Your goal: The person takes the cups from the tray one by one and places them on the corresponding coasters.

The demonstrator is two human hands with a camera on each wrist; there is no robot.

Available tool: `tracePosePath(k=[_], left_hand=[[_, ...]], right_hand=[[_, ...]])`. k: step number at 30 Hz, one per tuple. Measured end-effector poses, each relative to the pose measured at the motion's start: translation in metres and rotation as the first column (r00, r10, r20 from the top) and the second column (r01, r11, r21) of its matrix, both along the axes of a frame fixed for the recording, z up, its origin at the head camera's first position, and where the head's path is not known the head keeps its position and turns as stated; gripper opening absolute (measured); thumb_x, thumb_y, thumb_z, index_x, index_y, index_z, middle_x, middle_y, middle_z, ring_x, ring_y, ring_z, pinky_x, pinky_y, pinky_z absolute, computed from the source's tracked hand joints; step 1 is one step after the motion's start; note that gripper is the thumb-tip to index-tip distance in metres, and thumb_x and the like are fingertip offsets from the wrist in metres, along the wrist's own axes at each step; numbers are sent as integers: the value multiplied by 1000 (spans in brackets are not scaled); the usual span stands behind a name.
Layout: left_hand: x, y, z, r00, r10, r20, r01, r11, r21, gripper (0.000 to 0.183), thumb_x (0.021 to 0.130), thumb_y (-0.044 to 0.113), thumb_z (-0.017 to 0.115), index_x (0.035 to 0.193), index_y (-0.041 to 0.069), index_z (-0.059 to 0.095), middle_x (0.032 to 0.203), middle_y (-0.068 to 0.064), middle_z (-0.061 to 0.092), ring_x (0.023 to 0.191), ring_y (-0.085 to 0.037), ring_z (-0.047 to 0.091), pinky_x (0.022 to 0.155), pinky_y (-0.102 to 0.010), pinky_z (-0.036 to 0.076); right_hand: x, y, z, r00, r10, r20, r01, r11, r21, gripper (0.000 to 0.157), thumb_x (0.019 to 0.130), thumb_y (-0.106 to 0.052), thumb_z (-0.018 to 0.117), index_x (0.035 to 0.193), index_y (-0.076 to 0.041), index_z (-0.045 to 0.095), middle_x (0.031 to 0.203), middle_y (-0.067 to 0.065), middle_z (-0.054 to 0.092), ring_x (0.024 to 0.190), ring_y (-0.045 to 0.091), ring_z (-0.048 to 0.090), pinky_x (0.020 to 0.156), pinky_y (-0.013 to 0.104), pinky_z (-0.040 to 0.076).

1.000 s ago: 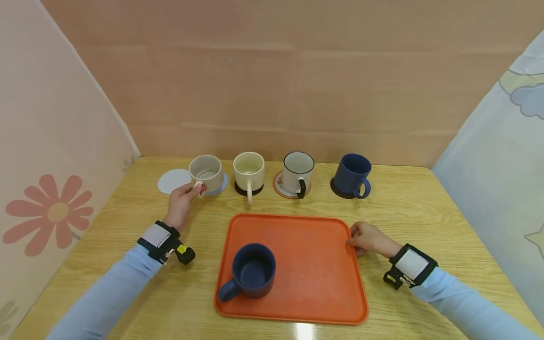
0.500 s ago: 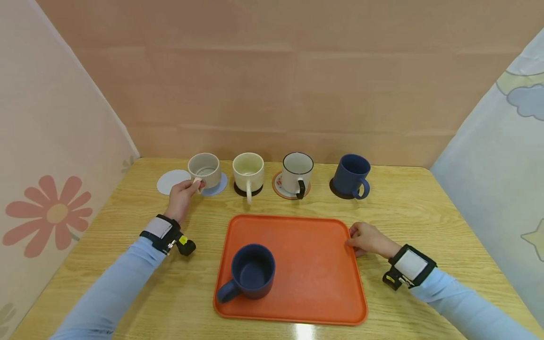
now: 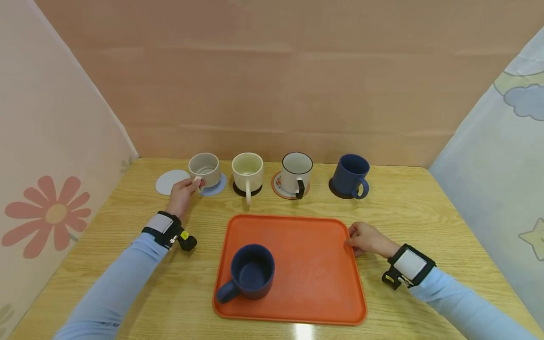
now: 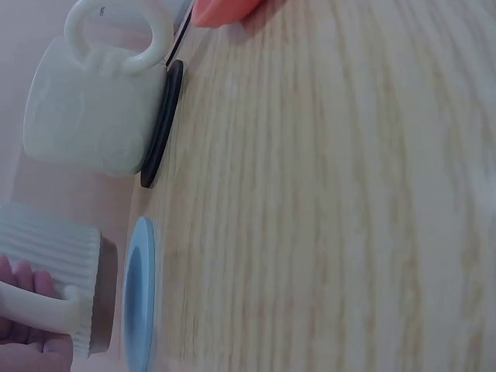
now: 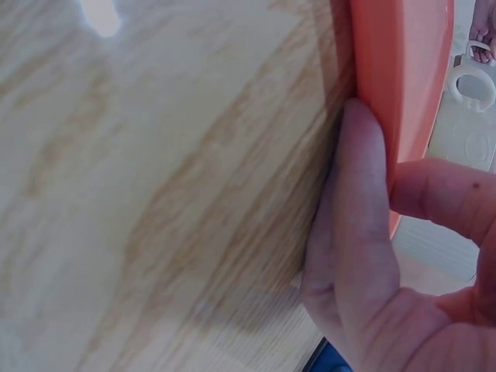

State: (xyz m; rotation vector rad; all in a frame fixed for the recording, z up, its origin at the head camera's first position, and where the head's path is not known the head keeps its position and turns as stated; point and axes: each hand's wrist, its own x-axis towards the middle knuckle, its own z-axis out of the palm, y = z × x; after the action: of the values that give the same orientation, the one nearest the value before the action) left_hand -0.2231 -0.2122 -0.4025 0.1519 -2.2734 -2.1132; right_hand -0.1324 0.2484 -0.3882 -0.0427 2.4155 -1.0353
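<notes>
My left hand grips the handle of a pale grey ribbed mug. In the left wrist view a gap separates this mug's base from the light blue coaster, so it hangs slightly above. At the right edge of an orange tray, my right hand pinches the rim between thumb and fingers; the right wrist view shows the thumb on the inner side. A dark navy mug stands on the tray at its left front, handle pointing left.
Along the back of the wooden table stand a cream mug on a black coaster, a white black-rimmed mug on a patterned coaster, and a blue mug on a dark coaster. A bare white coaster lies far left.
My left hand has raised the grey mug slightly, and more of the blue coaster shows. The right hand and tray stay where they were.
</notes>
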Motion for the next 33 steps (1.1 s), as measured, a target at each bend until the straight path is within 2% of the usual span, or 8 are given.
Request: tracePosePath(k=[9,13,17,19,21,25,28,33], left_hand=[[-4,-3,-6,996,-31,79,34,999,-34,42,96,21,45,112,-17,51,86,11,55,94,-10,41,92,-29,29],[-5,-6,-8,996,-61,65,65,996,-56,45,96,21,44,115,-19,48,86,11,53,92,-11,40,86,-27,30],[-5,-10,-4,994,-94,52,103,975,-195,45,96,24,46,110,-19,51,83,5,50,87,-14,38,78,-26,30],[-3,-12,0,993,-100,58,113,942,-317,46,95,27,47,102,-17,54,79,-1,47,83,-18,38,72,-27,30],[0,-13,8,993,-106,61,122,893,-433,47,94,31,48,103,-15,55,84,-11,52,85,-23,42,74,-31,34],[6,-15,27,988,-137,75,155,811,-564,58,93,36,48,120,-15,44,119,-31,48,108,-39,46,90,-46,39],[12,-16,39,981,-175,79,184,746,-640,65,92,36,49,130,-14,33,132,-32,38,118,-44,40,96,-52,36],[24,-16,49,975,-220,20,161,646,-746,64,89,30,56,129,-15,35,130,-34,39,117,-46,40,94,-54,36]], right_hand=[[0,-1,-1,1000,-4,-2,4,1000,11,23,82,-4,58,96,11,48,83,14,55,62,18,62,58,32,54],[-1,0,-1,1000,9,-12,-9,1000,18,26,83,-5,59,99,13,48,82,14,57,62,19,63,58,32,54],[-1,1,-1,1000,10,-9,-9,1000,17,27,83,-5,59,100,13,48,82,14,58,62,20,63,59,33,54],[-1,1,-2,1000,12,-10,-12,1000,14,27,83,-5,59,100,13,48,82,14,58,63,20,63,59,33,54],[-1,0,-3,1000,8,-13,-8,1000,12,27,83,-5,59,99,13,48,81,14,58,62,20,63,59,33,54],[0,1,-4,1000,7,-21,-7,1000,6,27,82,-4,59,99,14,48,80,14,58,62,20,63,59,33,54],[1,2,-4,1000,6,-16,-7,1000,-9,27,83,-4,58,100,14,47,81,15,58,63,21,63,59,33,54],[2,1,-3,1000,9,-8,-9,999,-34,27,83,-4,57,99,15,47,83,16,58,64,21,63,60,34,54]])
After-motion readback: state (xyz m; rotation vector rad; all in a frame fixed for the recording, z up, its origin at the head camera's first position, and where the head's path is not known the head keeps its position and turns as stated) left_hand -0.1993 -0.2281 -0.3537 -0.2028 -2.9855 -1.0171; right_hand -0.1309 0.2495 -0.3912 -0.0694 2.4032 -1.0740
